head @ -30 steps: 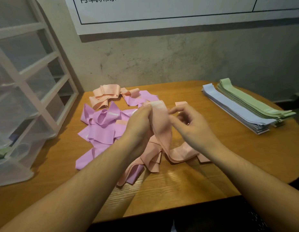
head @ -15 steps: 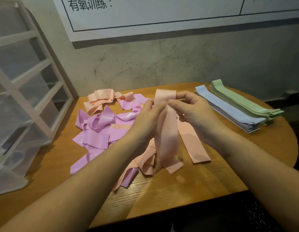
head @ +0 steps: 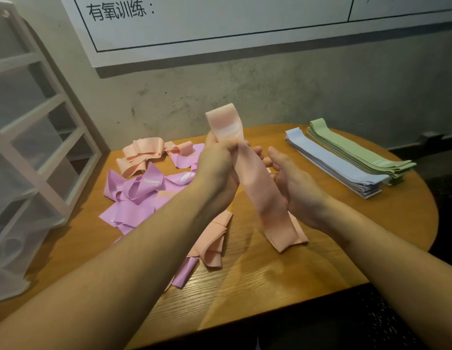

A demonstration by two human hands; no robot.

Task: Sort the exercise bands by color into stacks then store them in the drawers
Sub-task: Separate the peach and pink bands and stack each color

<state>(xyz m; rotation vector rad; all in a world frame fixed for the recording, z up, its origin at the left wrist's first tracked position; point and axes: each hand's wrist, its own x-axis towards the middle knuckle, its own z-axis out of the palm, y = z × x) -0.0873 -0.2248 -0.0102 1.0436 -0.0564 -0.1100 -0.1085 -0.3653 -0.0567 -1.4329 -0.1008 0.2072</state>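
Above the table's [head: 321, 248] bare near edge, peach band [head: 255, 183] in left-hand [head: 217, 162] grip.

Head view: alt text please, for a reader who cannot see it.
The left hand grips a peach band held up over a wooden table while the open right hand steadies it. Purple bands lie tangled at left; blue and green stacks sit at right.

Left hand [head: 221, 157] raised with fingers curled tight; right hand [head: 294, 188] beside it, fingers relaxed
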